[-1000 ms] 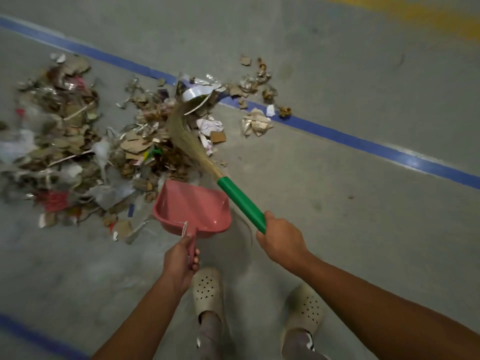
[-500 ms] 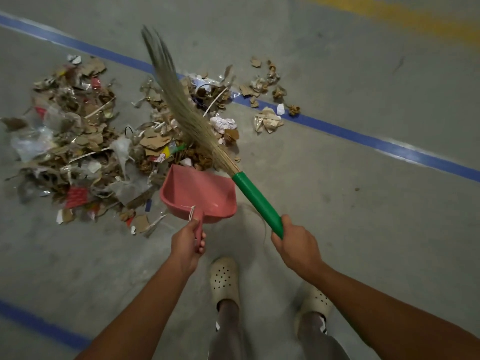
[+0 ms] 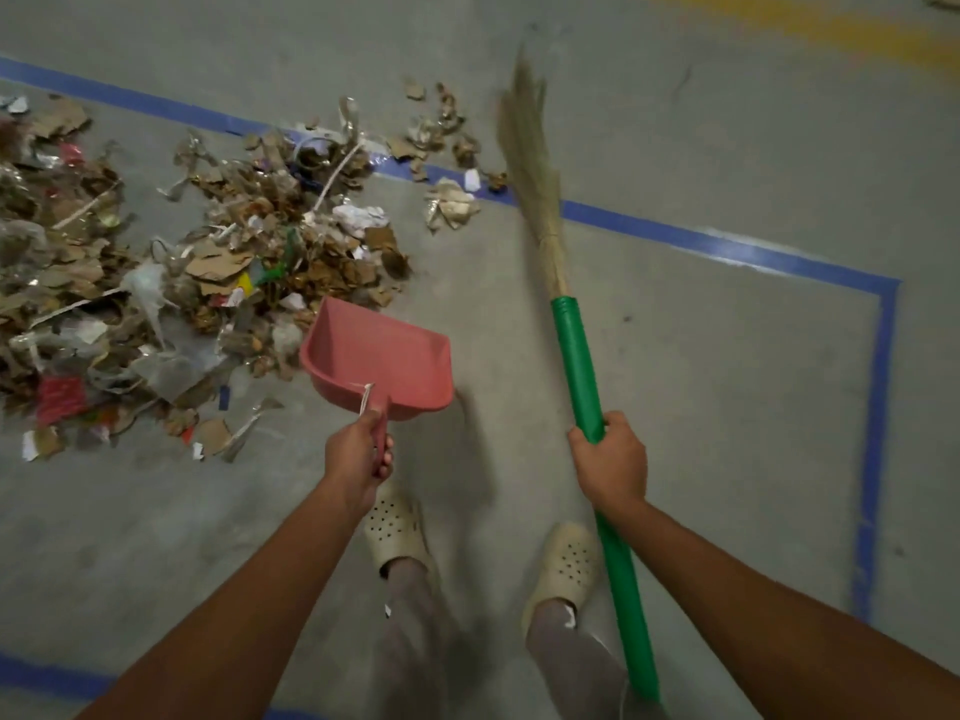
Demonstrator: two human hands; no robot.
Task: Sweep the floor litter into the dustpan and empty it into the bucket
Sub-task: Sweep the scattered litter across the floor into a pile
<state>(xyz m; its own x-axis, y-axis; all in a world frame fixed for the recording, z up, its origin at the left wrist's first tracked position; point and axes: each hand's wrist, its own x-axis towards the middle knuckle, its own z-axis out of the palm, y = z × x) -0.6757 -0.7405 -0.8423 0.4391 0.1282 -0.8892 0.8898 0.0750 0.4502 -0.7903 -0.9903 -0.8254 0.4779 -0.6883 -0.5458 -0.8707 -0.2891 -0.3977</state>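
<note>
- Head view: the left hand (image 3: 358, 449) grips the pink dustpan (image 3: 379, 356) by its handle, fingers curled round it. The pan's open mouth faces the litter (image 3: 208, 272), just beside the pile's near edge.
- The right hand (image 3: 613, 457) holds the broom (image 3: 576, 356) with fingers wrapped round its green handle. The blurred bristles (image 3: 535, 168) point away from the person, to the right of the litter.
- The litter, made up of cardboard scraps, paper and plastic, lies on the grey floor (image 3: 701, 381), partly over a blue line (image 3: 727, 246).
</note>
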